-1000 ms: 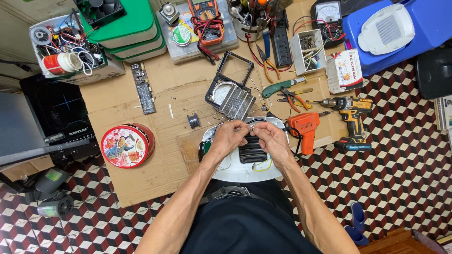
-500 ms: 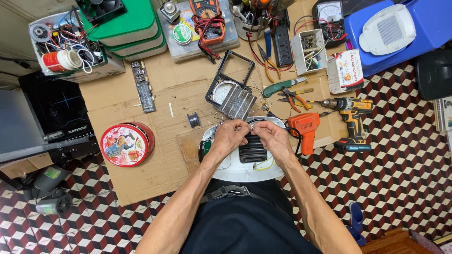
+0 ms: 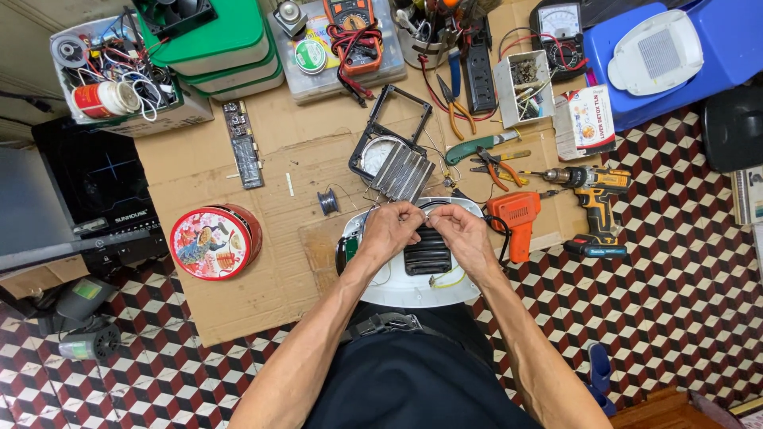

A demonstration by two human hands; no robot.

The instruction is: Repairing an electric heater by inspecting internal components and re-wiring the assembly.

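Both of my hands meet over a white oval appliance shell [image 3: 413, 290] that lies on the cardboard in front of me. A black ribbed block [image 3: 429, 253] sits in its middle, and a yellow wire [image 3: 445, 278] trails from it. My left hand [image 3: 389, 230] and my right hand [image 3: 461, 234] pinch a small thin part between their fingertips, just above the block. What the part is I cannot make out. A black frame with a grey ribbed plate [image 3: 397, 163] lies just beyond the hands.
An orange soldering gun [image 3: 515, 222] and a cordless drill [image 3: 592, 195] lie at the right. A red round tin [image 3: 214, 242] sits at the left, a solder spool [image 3: 327, 202] near it. Pliers, a multimeter [image 3: 354, 24], green boxes [image 3: 222, 48] and a parts bin crowd the far side.
My hands have stayed over the white shell, and their fingertips have drawn slightly closer together. Nothing else has moved.
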